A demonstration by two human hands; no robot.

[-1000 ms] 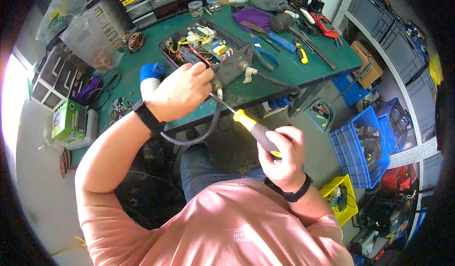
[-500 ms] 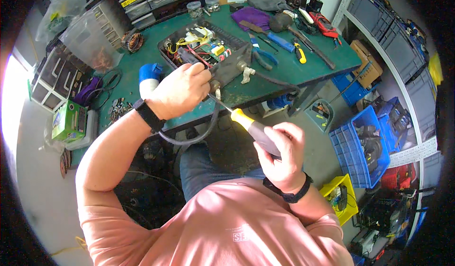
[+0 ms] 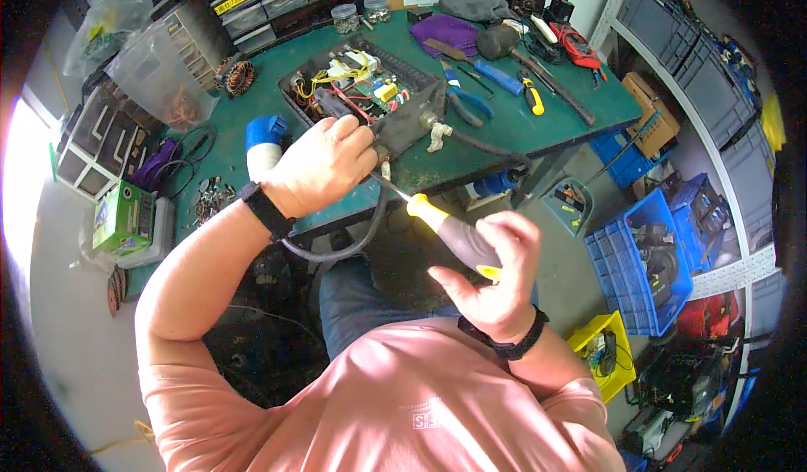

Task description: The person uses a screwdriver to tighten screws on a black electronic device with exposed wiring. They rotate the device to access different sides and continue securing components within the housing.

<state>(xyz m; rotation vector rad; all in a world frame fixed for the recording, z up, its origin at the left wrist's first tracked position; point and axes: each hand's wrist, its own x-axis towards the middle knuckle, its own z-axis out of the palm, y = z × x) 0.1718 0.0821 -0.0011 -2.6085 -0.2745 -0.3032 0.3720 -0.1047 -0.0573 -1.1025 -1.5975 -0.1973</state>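
A black open-topped housing with a circuit board and coloured wires inside sits on the green bench. My left hand, fingers curled, grips its near left corner; the fingertips are partly hidden. My right hand has its fingers around the rear of a yellow-and-dark screwdriver, with the thumb lifted away from the handle. The screwdriver's shaft points up and left to the housing's near face, beside a cable gland; its tip is hidden by my left hand. A grey cable loops below the bench edge.
A blue-and-white plug stands left of the housing. Pliers, a hammer and a purple cloth lie to the right. Loose screws are scattered at left. Blue crates and a yellow bin stand right.
My right thumb has come off the screwdriver handle and spread away, uncovering the yellow handle end. The handle has shifted slightly. My left hand stays at the housing.
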